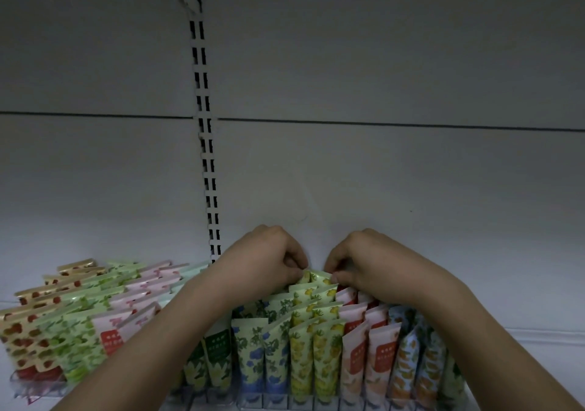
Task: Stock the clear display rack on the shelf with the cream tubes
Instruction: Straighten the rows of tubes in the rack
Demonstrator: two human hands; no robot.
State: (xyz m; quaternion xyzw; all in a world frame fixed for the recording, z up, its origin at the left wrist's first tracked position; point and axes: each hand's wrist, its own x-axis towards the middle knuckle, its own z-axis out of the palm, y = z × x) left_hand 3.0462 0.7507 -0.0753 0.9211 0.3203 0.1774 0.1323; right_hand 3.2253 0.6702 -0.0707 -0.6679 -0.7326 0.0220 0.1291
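Note:
A clear display rack [275,401] stands on the shelf, packed with rows of upright cream tubes in floral prints. My left hand [269,258] and my right hand [364,258] meet at the back of the yellow-flower rows. Between them they pinch the top edge of a yellow-flower tube [318,276] at the rear of that row. In front of it stand more yellow tubes [313,357], with blue-flower tubes [262,353] to the left and peach tubes [364,360] to the right. My forearms hide parts of the green and orange rows.
A second clear rack [34,388] at the left holds red-dotted, green-leaf and pink tubes [79,325]. The grey back panel [380,173] rises behind, with a slotted upright [207,157] just left of my hands. The bare shelf surface [538,341] runs to the right.

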